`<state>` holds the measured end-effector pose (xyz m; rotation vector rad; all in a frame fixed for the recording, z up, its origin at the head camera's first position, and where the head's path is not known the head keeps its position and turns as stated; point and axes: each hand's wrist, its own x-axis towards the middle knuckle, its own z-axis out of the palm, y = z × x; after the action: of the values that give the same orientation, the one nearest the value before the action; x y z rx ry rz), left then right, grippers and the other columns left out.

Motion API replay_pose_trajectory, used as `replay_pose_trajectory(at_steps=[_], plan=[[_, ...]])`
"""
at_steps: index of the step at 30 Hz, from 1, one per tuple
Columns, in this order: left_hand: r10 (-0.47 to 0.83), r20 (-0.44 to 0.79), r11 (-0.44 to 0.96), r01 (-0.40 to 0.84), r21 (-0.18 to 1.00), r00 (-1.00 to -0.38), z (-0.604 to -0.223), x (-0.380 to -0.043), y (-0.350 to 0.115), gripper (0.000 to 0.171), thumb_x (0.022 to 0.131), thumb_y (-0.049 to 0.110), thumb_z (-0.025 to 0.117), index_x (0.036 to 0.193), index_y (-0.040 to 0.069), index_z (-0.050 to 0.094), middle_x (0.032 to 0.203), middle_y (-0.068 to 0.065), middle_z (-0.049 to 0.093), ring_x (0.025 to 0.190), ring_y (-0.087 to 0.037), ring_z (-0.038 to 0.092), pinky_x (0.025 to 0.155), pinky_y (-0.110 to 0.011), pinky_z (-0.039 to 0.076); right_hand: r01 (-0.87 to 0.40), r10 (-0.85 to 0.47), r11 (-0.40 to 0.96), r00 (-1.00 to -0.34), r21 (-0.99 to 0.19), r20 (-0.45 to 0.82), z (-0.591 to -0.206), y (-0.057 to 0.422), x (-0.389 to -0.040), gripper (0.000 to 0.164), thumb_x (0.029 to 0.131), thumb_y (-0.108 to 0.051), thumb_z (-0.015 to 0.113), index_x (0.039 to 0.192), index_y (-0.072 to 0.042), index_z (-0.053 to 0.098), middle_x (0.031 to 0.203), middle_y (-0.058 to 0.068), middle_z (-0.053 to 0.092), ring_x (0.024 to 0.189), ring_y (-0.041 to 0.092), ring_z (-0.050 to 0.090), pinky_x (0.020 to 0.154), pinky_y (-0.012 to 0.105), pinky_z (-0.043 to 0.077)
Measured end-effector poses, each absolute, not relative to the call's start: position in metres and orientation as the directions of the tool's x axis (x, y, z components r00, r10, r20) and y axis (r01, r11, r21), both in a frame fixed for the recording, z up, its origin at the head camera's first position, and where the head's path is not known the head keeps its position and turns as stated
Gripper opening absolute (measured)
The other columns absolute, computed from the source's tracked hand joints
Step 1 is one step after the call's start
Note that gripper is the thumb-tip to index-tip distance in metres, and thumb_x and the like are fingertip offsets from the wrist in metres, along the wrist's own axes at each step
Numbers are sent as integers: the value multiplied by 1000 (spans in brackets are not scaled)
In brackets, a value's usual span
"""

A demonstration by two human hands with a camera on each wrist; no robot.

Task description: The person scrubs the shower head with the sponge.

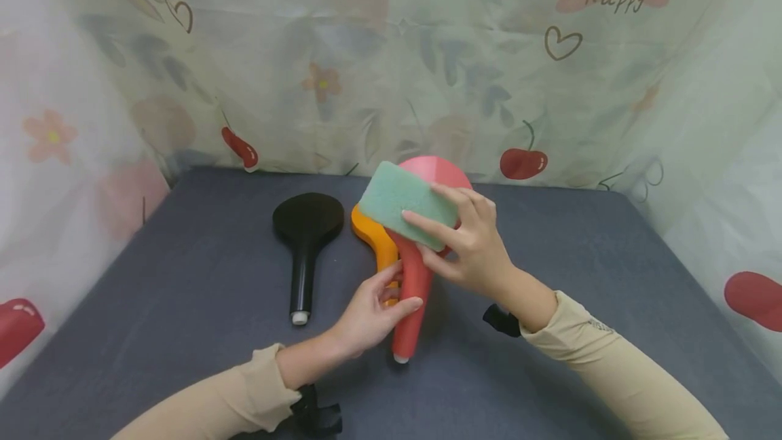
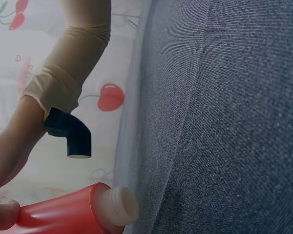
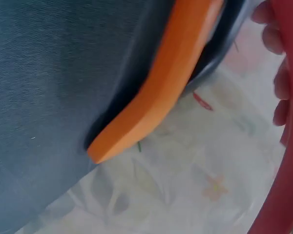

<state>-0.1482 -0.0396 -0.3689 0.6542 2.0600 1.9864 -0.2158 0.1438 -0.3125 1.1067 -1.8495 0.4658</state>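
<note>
My left hand (image 1: 373,311) grips the handle of a red shower head (image 1: 415,290), which is lifted with its round pink-and-red head up and away. In the left wrist view, the handle ends in a white threaded connector (image 2: 122,205). My right hand (image 1: 473,243) holds a light green sponge (image 1: 403,199) over the shower head, its fingers spread on the sponge and the thumb at its lower edge. The sponge overlaps much of the round head. Behind the red one is an orange shower head (image 1: 374,233), partly hidden; the right wrist view shows its bent neck.
A black shower head (image 1: 308,219) lies on the grey cloth-covered table (image 1: 201,277) to the left, its white connector toward me. Printed curtains (image 1: 391,87) hang behind and at both sides. Black camera mounts (image 1: 318,413) are worn at the wrists.
</note>
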Motion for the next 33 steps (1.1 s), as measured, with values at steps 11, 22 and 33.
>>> replay_pose_trajectory(at_steps=[11,22,33], plan=[[468,119,1,135,991,-876,-372,-149,-37,62,90,13,61,144,5,32,122,-21,51,96,-25,61,84,-27,54,-761,-364,646,-379,-62,851,-305,157,-224,33,87,-31,54,115,-16,66,131,25,45,114,41,41,79,55,30],[424,199,44,239,970,-884,-370,-151,-38,51,89,9,62,135,3,41,125,-19,52,104,-31,60,84,-32,54,-863,-576,451,-88,226,813,-329,147,-201,28,86,-29,54,107,-19,69,120,23,54,105,36,48,80,48,37],[443,107,7,123,992,-890,-370,-151,-38,61,90,13,61,143,7,33,125,-20,51,100,-25,61,85,-32,55,-821,-457,564,-227,83,860,-325,159,-207,29,91,-33,50,108,-18,68,123,24,50,107,38,44,79,52,34]])
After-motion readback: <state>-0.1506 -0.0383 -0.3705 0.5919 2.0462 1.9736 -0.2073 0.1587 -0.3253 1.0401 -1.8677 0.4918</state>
